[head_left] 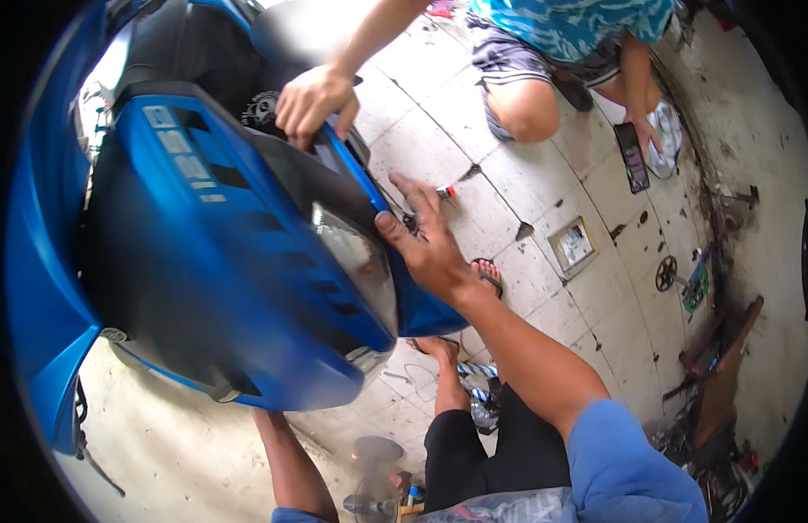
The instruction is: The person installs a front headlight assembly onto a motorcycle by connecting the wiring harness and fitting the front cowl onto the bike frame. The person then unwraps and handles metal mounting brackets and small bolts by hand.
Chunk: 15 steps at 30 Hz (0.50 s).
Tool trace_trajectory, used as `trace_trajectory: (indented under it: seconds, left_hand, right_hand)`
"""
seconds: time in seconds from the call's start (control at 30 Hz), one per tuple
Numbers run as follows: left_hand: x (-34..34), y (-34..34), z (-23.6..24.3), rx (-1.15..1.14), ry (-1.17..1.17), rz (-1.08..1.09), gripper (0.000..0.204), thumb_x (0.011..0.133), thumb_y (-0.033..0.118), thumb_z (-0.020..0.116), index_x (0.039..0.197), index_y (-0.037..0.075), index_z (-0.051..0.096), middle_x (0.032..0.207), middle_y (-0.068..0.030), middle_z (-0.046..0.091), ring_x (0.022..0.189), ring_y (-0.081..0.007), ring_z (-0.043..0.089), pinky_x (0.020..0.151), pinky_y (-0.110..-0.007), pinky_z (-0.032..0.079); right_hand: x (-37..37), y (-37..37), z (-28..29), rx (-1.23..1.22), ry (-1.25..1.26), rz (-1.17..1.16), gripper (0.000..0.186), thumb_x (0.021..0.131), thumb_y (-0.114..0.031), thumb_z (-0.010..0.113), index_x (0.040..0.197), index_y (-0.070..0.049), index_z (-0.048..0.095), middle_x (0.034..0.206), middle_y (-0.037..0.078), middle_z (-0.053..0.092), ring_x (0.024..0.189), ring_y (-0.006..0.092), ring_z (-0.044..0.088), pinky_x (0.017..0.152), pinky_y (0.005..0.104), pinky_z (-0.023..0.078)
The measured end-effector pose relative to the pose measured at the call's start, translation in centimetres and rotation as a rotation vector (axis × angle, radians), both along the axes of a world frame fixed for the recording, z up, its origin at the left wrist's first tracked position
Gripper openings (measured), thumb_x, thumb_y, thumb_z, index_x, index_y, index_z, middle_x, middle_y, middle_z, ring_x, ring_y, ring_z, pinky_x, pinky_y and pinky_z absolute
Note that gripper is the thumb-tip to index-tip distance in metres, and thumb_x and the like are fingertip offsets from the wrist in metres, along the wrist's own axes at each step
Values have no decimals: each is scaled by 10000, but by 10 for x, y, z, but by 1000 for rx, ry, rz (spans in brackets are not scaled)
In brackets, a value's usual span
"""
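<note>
A blue-and-black scooter body panel fills the left half of the head view, with a clear lens along its side. My right hand touches the thin blue trim by the lens with its thumb; its fingers are spread beyond the trim. My left forearm rises from below to the panel's underside, where that hand is hidden. A co-worker's hand grips the upper end of the trim from above.
A kneeling person holds a dark phone and white cloth. The tiled floor bears a small framed plate, a black wheel-like part, brown boards along the right wall and a fan below.
</note>
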State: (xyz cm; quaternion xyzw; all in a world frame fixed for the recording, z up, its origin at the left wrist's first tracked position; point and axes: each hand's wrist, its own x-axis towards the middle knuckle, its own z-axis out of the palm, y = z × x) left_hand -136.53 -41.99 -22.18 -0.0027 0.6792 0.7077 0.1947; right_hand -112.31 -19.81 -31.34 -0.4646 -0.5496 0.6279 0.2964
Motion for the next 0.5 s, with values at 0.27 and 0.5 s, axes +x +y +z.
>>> trace_trajectory:
  seconds: [0.27, 0.5]
  left_hand:
    - [-117, -33, 41, -292, 422, -101, 739, 995, 590, 257, 1501, 52, 218, 1505, -178, 326, 1359, -325, 370, 1109, -449, 353]
    - [-157, -77, 8, -423, 506, -257, 687, 986, 577, 230, 1473, 93, 244, 1462, -153, 352, 1322, -304, 397, 1092, -427, 370]
  right_hand:
    - [-78, 29, 87, 419, 90, 248, 670, 993, -517, 414, 1369, 37, 401, 1284, 254, 472, 1209, 395, 485, 1036, 435, 375]
    - [-99, 41, 93, 561, 174, 200, 439, 1021, -363, 432, 1271, -6, 480, 1116, 214, 515, 1046, 350, 534, 934, 436, 421]
